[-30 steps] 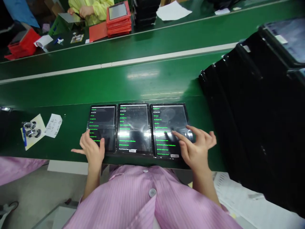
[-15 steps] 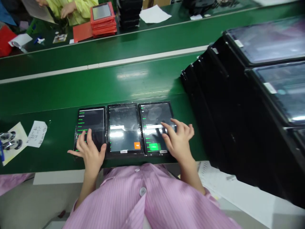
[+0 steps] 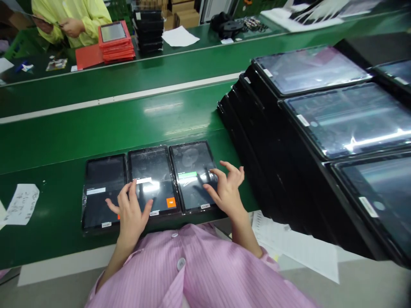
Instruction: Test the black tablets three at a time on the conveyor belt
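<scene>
Clock directions run from the middle of the view. Near 9 o'clock, a handwritten note point(image 3: 22, 205) lies on the green bench point(image 3: 58, 241); its writing is too blurred to read, and the pale scrap point(image 3: 1, 214) beside it is cut off by the edge. Toward half past 10, a co-worker in yellow point(image 3: 78, 12) is cropped at the top, holding a thin item hard to make out. The left tablet point(image 3: 104, 171) lies flat between 8 and 9 o'clock, its orange patch mostly hidden behind the left hand point(image 3: 132, 214). At 11, a stack of red-cased items point(image 3: 117, 53) stands beyond. The left hand, fingers spread, is over the neighbouring edges of the left and middle tablets; whether its fingertips touch glass, I cannot tell. The middle tablet point(image 3: 152, 164), at 8 o'clock, shows a white bar and an orange patch. The right tablet point(image 3: 189, 158), toward 7, shows a green bar; reflections blur the rest. At 5 o'clock the right hand point(image 3: 228, 192), also spread, covers that tablet's right edge; contact is unclear. Toward half past 4, printed sheets point(image 3: 302, 248) run partly behind stacked tablets point(image 3: 282, 175) at 3 o'clock, whose dark sides blend together and whose far end is cut off.
</scene>
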A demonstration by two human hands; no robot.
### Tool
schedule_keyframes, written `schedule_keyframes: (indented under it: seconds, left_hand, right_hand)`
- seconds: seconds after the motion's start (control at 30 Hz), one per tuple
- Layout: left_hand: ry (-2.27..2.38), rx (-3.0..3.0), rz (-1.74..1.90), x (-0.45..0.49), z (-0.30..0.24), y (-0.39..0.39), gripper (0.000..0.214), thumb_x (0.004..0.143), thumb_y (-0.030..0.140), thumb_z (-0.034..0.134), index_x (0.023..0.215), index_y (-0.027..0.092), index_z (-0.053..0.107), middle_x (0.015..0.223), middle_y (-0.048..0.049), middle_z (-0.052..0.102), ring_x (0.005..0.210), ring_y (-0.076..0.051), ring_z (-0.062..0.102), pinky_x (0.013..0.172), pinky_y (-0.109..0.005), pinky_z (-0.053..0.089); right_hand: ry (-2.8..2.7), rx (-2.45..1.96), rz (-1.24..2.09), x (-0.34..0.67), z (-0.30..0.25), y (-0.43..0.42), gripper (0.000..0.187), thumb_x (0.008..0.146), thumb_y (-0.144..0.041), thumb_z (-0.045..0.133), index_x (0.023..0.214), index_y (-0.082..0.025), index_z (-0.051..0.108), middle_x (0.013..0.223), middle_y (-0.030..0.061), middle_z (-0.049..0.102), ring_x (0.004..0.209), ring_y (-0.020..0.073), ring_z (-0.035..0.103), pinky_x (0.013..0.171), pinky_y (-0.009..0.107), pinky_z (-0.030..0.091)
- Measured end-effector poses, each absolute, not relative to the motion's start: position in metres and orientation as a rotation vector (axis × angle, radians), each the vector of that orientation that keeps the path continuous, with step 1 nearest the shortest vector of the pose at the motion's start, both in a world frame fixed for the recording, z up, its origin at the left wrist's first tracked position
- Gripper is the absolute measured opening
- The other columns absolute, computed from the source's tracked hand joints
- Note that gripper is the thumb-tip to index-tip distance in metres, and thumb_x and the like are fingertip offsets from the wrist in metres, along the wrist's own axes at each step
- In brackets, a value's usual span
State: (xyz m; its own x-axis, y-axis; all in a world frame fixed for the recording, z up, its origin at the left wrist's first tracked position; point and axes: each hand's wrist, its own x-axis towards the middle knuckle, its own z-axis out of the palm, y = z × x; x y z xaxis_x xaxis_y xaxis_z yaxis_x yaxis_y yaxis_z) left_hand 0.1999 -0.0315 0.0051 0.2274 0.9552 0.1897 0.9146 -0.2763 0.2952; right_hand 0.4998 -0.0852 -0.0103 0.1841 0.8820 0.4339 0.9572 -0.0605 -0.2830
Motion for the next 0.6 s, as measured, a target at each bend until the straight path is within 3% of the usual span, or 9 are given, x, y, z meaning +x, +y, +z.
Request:
schedule_keyframes:
  seconds: [0.13,0.4,0.5,0.6]
  left_hand:
    - [1.753,2.426,0.581,0.202,0.005,-0.032,0.066,0.101,0.056,0.035,0.148,0.011,0.045,0.133,-0.0211,0.057,0.125,-0.033,0.052,0.116,-0.058,0.013]
    - [1.721,2.474,0.462,0.207,0.006,-0.031,0.062,0.102,0.05,0.039,0.155,0.018,0.036,0.143,-0.0182,0.057,0.132,-0.035,0.046,0.116,-0.067,0.002]
    - [1.705,2.486,0.377,0.204,0.005,-0.032,0.066,0.101,0.053,0.039,0.157,0.02,0.031,0.145,-0.0183,0.056,0.135,-0.038,0.043,0.113,-0.073,-0.004]
    - [1.786,2.459,0.499,0.191,0.006,-0.031,0.076,0.1,0.061,0.034,0.16,0.016,0.021,0.152,-0.0224,0.045,0.138,-0.041,0.038,0.113,-0.075,-0.001]
  right_hand:
    - [-1.688,-1.958,-0.184,0.507,-0.014,-0.086,0.037,0.097,-0.047,0.049,0.123,-0.022,0.053,0.132,0.0151,0.05,0.125,0.0343,0.045,0.116,0.069,0.015]
    - [-1.66,-1.937,-0.184,0.505,-0.016,-0.086,0.033,0.096,-0.043,0.049,0.122,-0.021,0.052,0.131,0.0152,0.051,0.124,0.0334,0.046,0.115,0.066,0.017]
    - [-1.66,-1.94,-0.176,0.505,-0.016,-0.086,0.034,0.096,-0.042,0.048,0.123,-0.022,0.05,0.132,0.0154,0.051,0.123,0.0336,0.046,0.115,0.066,0.018]
    - [-1.635,-1.938,-0.181,0.506,-0.015,-0.088,0.037,0.095,-0.041,0.047,0.126,-0.022,0.048,0.133,0.0158,0.051,0.125,0.0339,0.045,0.116,0.066,0.017]
